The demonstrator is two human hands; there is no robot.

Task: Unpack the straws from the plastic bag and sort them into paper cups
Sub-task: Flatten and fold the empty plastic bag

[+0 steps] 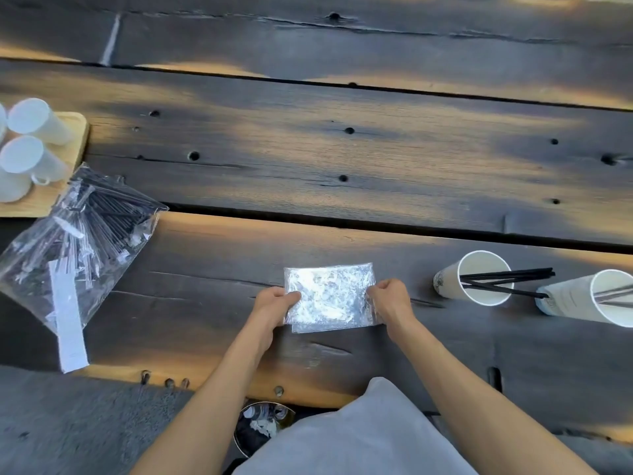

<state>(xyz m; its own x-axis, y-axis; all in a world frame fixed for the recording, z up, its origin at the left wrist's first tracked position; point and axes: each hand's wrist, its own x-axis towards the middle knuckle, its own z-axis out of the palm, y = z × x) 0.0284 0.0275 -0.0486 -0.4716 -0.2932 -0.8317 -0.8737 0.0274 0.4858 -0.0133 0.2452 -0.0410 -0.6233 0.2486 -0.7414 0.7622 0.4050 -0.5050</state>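
Likely an outdoor café spot: weathered plank table (342, 149), paper cups (479, 279), gravel ground (68, 423) in sunlight.

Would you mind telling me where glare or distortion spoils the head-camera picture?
Head view: glare whitens the small clear plastic bag between both hands; warm light patches mottle the dark wooden plank table; wide-angle bending leans the white paper cups outward.

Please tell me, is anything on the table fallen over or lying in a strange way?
Yes. Both paper cups at the right, the nearer and the farther, lie on their sides, with black straws sticking out of the nearer one's mouth.
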